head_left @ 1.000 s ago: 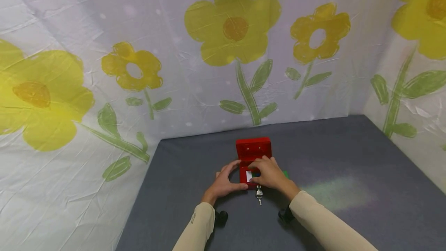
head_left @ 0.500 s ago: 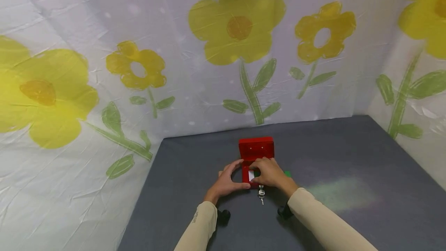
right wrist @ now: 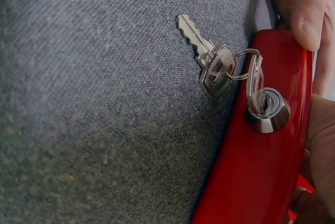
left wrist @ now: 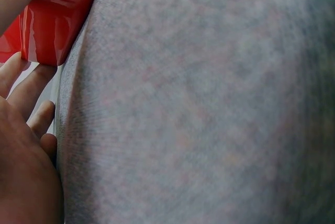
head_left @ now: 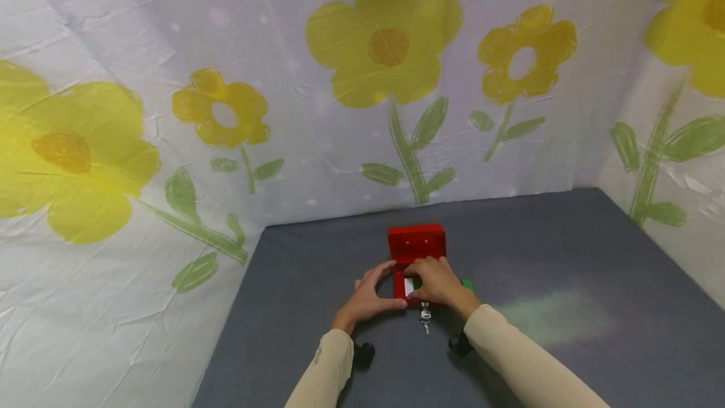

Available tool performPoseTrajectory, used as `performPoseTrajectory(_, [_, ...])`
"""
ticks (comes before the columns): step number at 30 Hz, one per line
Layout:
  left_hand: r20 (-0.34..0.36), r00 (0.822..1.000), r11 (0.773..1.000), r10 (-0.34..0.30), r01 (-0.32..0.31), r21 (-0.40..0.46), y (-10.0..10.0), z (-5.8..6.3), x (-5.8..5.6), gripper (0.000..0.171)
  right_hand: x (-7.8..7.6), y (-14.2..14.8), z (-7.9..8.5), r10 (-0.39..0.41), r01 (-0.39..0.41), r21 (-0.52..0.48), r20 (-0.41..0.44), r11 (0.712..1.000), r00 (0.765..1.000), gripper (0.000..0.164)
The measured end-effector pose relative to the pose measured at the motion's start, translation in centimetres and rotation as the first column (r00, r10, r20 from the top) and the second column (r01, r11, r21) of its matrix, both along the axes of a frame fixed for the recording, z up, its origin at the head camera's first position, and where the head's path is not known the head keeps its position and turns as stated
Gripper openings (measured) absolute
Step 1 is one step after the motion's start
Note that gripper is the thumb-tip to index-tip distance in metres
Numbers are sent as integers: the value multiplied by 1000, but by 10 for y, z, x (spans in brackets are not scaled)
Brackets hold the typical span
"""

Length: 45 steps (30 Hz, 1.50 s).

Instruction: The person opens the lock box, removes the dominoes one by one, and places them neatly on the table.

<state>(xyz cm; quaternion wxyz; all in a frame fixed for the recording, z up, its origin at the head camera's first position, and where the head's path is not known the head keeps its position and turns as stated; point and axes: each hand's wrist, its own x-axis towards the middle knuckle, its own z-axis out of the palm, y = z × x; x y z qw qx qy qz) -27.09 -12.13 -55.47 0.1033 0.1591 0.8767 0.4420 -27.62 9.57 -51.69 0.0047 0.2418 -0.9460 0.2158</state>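
A red cash box (head_left: 416, 244) stands on the table with its lid raised at the back. My left hand (head_left: 362, 300) holds its left end, thumb at the front edge and fingers toward the rear; in the left wrist view, fingertips touch the red wall (left wrist: 47, 30). Over the tray, my right hand (head_left: 440, 282) curls its thumb and fingers about a white-and-green item (head_left: 409, 286), largely hidden under the hand. Green shows again past that hand's right side. In the right wrist view, one key sits in the front lock (right wrist: 272, 122), and a second key (right wrist: 214, 72) hangs by a ring.
Dark grey cloth covers the table (head_left: 317, 257). Behind and to both sides hangs a white sheet (head_left: 317, 162) printed with yellow flowers. Black straps with small camera mounts (head_left: 362, 354) sit at the wrists.
The head view has shifted a little, so the scene sits slightly further right. Both hands keep nearly the same place on and over the box.
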Motion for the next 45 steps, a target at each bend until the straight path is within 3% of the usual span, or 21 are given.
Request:
performPoseTrajectory(28, [-4,1000,1000,-11,11,1,-2,-1,-1,91,0,-7,5,-4,3,30,34,1000,999,40])
performPoseTrajectory(45, [8,1000,1000,5,-4,-22,0,1,-1,91,-2,-5,1,-1,1,-14,49,1000,999,39])
